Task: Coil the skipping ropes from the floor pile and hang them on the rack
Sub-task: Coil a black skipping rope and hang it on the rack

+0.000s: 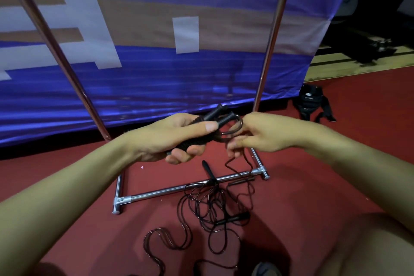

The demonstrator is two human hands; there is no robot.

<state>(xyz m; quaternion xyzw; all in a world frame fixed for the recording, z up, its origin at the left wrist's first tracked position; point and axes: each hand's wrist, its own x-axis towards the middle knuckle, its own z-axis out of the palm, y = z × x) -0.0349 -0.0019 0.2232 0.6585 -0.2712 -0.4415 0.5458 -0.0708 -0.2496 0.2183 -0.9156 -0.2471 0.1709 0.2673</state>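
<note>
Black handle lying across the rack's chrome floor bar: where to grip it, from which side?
Probably the black rope handle at its free far end, fingers coming down from above. That end lies clear on the red floor; the near end crosses the chrome base bar into the tangled black rope pile.

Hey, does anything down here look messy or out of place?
Yes. The loose ropes lie tangled on the red floor, draped over the rack's base bar. A strand trails down from the bundle in the left hand. Nothing looks damaged.
</note>
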